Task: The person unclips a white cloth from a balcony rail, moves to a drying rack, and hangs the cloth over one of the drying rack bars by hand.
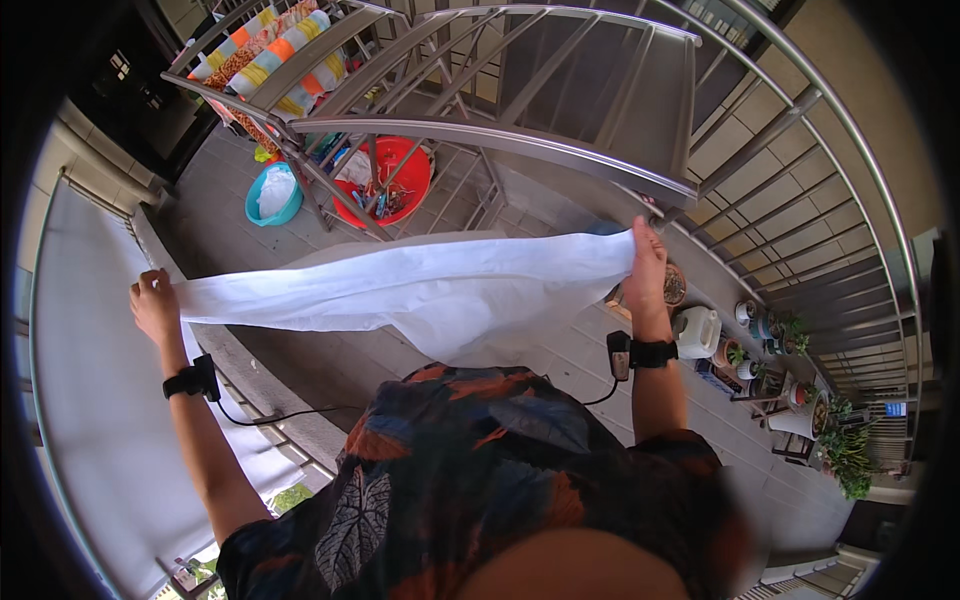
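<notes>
A white sheer cloth (450,281) is stretched wide in front of my body, its lower part hanging loose and partly see-through. At its left end my left hand (155,304) pinches the edge between bent fingers. My right hand (646,262) grips the opposite end, thumb pointing up. The fingertips of the right hand are partly hidden behind the cloth. Both arms are spread apart, and each wrist wears a black strap with a small device and a cable.
Beyond the cloth stands a metal drying rack (480,127) with patterned cloths (281,56) over its left end. Below are a turquoise basin (274,196) and a red basin (409,176) holding small items. A white jug (697,331) and potted plants (787,334) line the right railing (795,180).
</notes>
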Demonstrator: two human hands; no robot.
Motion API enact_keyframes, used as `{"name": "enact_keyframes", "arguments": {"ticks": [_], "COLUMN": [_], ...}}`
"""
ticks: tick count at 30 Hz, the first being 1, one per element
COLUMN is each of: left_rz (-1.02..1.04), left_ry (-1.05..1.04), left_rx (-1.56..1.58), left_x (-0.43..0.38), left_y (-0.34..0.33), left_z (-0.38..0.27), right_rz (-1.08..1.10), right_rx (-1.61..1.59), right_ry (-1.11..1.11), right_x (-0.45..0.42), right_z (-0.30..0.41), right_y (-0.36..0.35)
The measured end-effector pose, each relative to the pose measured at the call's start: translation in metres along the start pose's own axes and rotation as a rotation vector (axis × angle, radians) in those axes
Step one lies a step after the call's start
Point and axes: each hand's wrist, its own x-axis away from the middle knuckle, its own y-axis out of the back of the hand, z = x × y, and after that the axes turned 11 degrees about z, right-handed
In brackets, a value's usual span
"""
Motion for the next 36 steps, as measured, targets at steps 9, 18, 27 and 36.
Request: {"name": "enact_keyframes", "arguments": {"ticks": [9, 18, 27, 36], "left_rz": [0.777, 0.575, 0.301, 0.08], "left_ry": [-0.771, -0.617, -0.478, -0.379], "left_rx": [1.209, 1.517, 1.384, 1.386], "left_x": [0.218, 0.192, 0.106, 0.054], "left_y": [0.083, 0.109, 0.108, 0.129], "left_z": [-0.279, -0.271, -0.212, -0.152], "right_rz": [0.553, 0.984, 1.146, 1.042], "right_rx": [0.305, 0.538, 0.931, 1.23], "right_ry": [0.119, 0.03, -0.013, 0.121], "right_x": [0.047, 0.039, 0.034, 0.011], "right_z": [-0.036, 0.001, 0.05, 0.014], "right_y": [-0.197, -0.165, -0.096, -0.041]}}
